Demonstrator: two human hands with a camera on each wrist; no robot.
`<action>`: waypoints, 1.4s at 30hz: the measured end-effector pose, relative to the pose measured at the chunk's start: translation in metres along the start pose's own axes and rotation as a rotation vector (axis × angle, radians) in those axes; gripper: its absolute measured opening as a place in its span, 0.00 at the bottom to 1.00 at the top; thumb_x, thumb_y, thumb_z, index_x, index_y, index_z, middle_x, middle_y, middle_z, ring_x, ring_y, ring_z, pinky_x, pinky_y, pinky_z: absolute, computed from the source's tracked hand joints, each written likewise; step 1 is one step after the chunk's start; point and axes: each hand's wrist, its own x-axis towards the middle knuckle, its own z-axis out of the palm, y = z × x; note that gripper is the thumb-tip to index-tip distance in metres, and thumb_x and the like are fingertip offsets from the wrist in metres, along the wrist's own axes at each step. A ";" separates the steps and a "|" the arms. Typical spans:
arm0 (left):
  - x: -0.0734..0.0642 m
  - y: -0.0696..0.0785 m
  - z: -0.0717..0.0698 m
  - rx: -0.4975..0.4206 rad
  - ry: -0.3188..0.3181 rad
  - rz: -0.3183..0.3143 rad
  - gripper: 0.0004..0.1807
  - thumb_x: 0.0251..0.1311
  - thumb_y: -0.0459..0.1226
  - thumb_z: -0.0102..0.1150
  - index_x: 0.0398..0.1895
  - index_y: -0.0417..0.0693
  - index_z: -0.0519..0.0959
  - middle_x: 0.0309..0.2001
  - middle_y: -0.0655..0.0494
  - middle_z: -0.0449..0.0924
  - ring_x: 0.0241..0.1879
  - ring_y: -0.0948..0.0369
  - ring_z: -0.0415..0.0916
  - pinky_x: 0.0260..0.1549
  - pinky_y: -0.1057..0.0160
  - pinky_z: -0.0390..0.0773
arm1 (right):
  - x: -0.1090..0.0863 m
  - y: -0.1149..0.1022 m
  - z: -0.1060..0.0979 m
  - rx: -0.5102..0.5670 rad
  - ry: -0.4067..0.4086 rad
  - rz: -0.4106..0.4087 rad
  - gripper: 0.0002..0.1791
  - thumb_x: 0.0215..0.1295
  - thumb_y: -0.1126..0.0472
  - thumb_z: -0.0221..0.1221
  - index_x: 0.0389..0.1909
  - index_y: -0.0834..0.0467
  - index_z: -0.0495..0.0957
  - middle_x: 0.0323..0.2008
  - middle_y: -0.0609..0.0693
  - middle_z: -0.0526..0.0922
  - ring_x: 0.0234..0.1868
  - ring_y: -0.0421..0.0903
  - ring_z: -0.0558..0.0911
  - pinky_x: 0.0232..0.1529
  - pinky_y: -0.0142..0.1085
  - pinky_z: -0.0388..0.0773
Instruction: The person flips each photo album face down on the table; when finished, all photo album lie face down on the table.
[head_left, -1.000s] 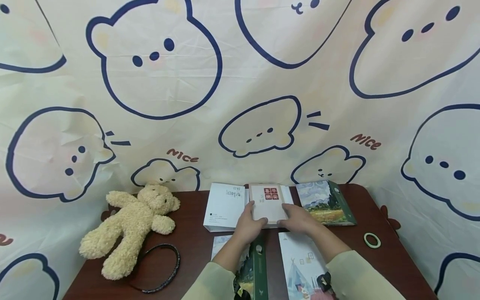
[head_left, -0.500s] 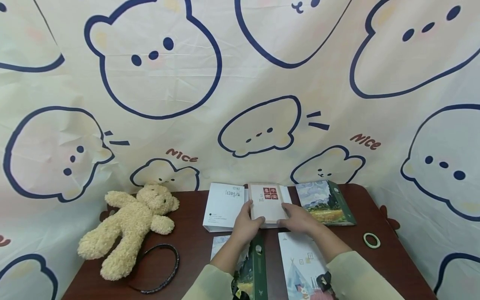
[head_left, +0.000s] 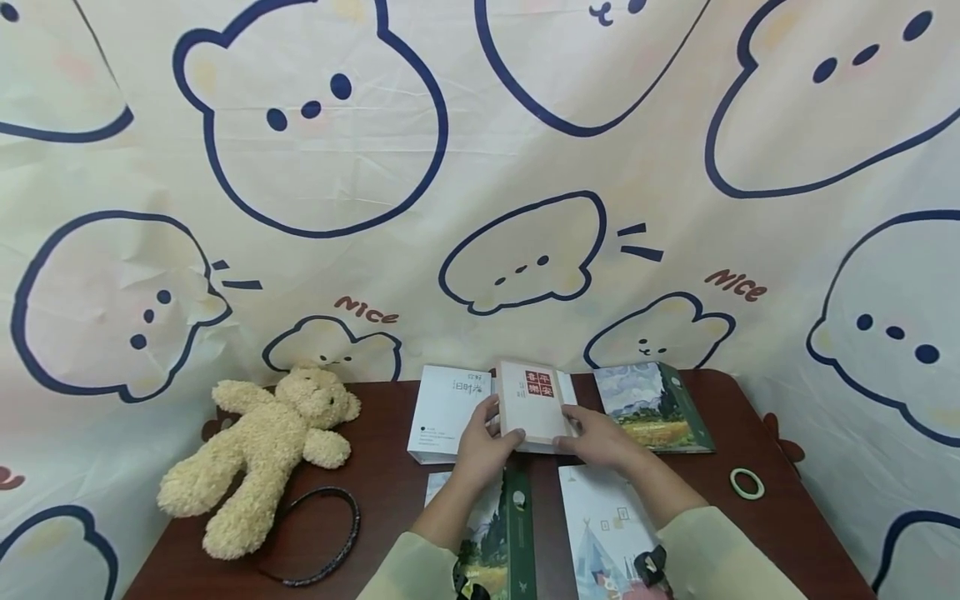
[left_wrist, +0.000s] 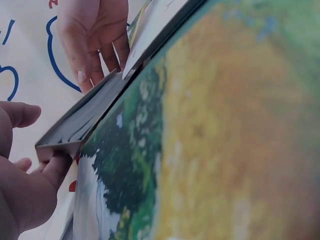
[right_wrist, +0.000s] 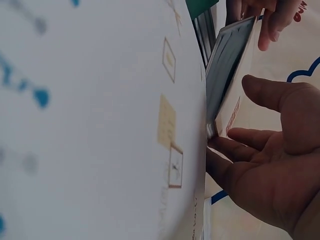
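A thick pale book [head_left: 528, 417] with red square characters on its cover is tilted, its left side raised, between both hands at the back middle of the table. My left hand [head_left: 480, 446] grips its near left corner; in the left wrist view a fingertip sits under the book's [left_wrist: 82, 120] corner. My right hand [head_left: 600, 437] touches the right edge with nearly straight fingers; in the right wrist view the right hand's thumb [right_wrist: 265, 92] stands apart from the cover. A white book [head_left: 450, 412] lies directly left, and a landscape-cover book [head_left: 645, 408] with a green spine lies right.
Nearer on the brown table [head_left: 397, 533] lie another landscape-cover book [head_left: 487, 542] and a white book with a tent picture [head_left: 600, 525]. A plush bear [head_left: 270, 450] and a dark hoop [head_left: 348, 542] lie left, a pale green ring [head_left: 747, 483] right. A printed cloth [head_left: 517, 158] hangs behind.
The left side of the pale book has come up, so it is now tilted toward the right. My left hand has shifted slightly left and up with it; the right hand stays at the right edge.
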 end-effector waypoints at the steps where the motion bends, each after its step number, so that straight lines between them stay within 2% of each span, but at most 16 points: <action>1: 0.000 0.000 -0.001 -0.009 0.000 0.007 0.44 0.62 0.38 0.67 0.80 0.44 0.58 0.74 0.39 0.65 0.69 0.40 0.70 0.59 0.47 0.79 | 0.000 0.000 0.000 0.010 -0.002 0.003 0.39 0.68 0.52 0.67 0.75 0.62 0.67 0.68 0.66 0.74 0.69 0.67 0.73 0.65 0.62 0.70; 11: -0.002 0.003 -0.013 -0.092 -0.010 0.045 0.42 0.62 0.36 0.68 0.79 0.46 0.63 0.72 0.47 0.70 0.65 0.46 0.74 0.54 0.54 0.83 | -0.001 -0.001 0.001 0.098 -0.022 0.003 0.38 0.68 0.49 0.67 0.75 0.57 0.69 0.67 0.62 0.76 0.66 0.63 0.76 0.61 0.61 0.74; 18: -0.004 0.007 -0.022 -0.095 -0.032 0.058 0.37 0.63 0.38 0.68 0.76 0.49 0.68 0.71 0.49 0.71 0.64 0.48 0.75 0.54 0.52 0.83 | -0.001 -0.006 0.006 0.165 -0.035 -0.013 0.37 0.68 0.52 0.67 0.75 0.57 0.69 0.68 0.62 0.75 0.66 0.62 0.76 0.61 0.58 0.76; 24: -0.005 0.011 -0.027 -0.092 -0.070 0.087 0.38 0.63 0.39 0.69 0.76 0.46 0.68 0.71 0.46 0.71 0.65 0.46 0.75 0.54 0.53 0.83 | 0.001 -0.006 0.009 0.200 -0.034 -0.008 0.35 0.68 0.52 0.67 0.74 0.57 0.72 0.69 0.62 0.73 0.66 0.61 0.75 0.61 0.57 0.76; 31: -0.007 0.016 -0.031 -0.093 -0.094 0.102 0.38 0.64 0.40 0.70 0.76 0.46 0.69 0.68 0.40 0.70 0.66 0.43 0.74 0.55 0.54 0.82 | 0.002 -0.005 0.012 0.326 -0.071 0.020 0.34 0.68 0.54 0.68 0.74 0.55 0.72 0.69 0.60 0.74 0.65 0.58 0.76 0.62 0.56 0.75; 37: -0.007 0.021 -0.033 -0.089 -0.109 0.128 0.37 0.65 0.40 0.70 0.76 0.46 0.69 0.68 0.37 0.69 0.66 0.42 0.74 0.54 0.54 0.82 | 0.004 -0.005 0.014 0.424 -0.114 0.031 0.36 0.68 0.52 0.68 0.75 0.55 0.70 0.66 0.59 0.76 0.61 0.56 0.79 0.62 0.56 0.76; 42: -0.008 0.029 -0.035 -0.062 -0.115 0.157 0.36 0.65 0.40 0.70 0.75 0.44 0.70 0.68 0.37 0.68 0.65 0.41 0.75 0.53 0.53 0.82 | 0.007 -0.003 0.019 0.501 -0.115 0.031 0.36 0.67 0.53 0.69 0.75 0.55 0.71 0.64 0.58 0.78 0.61 0.55 0.80 0.62 0.55 0.77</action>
